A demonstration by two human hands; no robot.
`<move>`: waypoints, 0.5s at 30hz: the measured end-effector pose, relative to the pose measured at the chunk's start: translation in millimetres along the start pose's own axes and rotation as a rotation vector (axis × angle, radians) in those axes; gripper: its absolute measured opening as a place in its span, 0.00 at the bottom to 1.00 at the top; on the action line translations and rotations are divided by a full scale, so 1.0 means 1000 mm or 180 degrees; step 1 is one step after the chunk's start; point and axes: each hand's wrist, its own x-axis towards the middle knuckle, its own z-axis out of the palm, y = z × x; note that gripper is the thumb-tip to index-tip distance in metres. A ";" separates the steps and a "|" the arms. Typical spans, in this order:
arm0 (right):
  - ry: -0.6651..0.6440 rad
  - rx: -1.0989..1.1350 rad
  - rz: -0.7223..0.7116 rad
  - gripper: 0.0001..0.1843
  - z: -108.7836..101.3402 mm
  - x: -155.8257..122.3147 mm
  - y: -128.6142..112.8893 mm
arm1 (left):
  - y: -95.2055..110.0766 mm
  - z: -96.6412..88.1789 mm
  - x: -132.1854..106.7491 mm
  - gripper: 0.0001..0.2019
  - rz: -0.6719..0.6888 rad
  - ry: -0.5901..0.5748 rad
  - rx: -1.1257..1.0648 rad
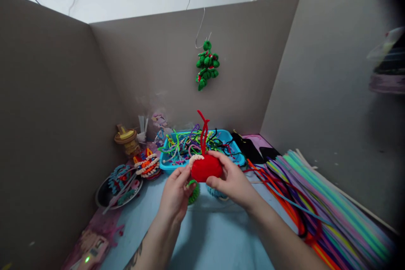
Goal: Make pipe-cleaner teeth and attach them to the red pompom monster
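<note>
A red fuzzy piece (207, 169), seemingly bent from pipe cleaners, is held up above the table between both hands. Twisted red stems (204, 135) rise from its top. My right hand (236, 179) grips its right side, thumb in front and fingers behind. At the upper left of the red piece sits a cream twisted strip (196, 158). My left hand (177, 190) pinches the left edge where the strip meets the red piece; its fingertips are partly hidden. Below and behind the hands are a green coiled piece (194, 193) and a blue coiled piece (217, 192), both partly covered.
Behind stands a blue tray (163, 164) of tangled pipe-cleaner scraps. Long coloured pipe cleaners (329, 202) lie at right. A metal bowl (101, 194), an orange-and-cream woven piece (147, 164) and a pink device (93, 253) are at left. A green ornament (207, 65) hangs on the grey partition (152, 59).
</note>
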 end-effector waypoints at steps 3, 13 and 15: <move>-0.0008 -0.0108 0.0013 0.37 0.001 0.000 0.003 | 0.000 -0.001 0.001 0.16 0.0033 0.0030 0.0045; 0.0192 -0.1068 -0.0312 0.35 0.001 -0.001 0.004 | 0.009 0.002 -0.009 0.15 -0.0046 -0.0512 0.0014; 0.0146 -0.1298 -0.0461 0.34 0.004 -0.002 0.006 | 0.014 0.000 -0.012 0.18 -0.0028 -0.0644 -0.0032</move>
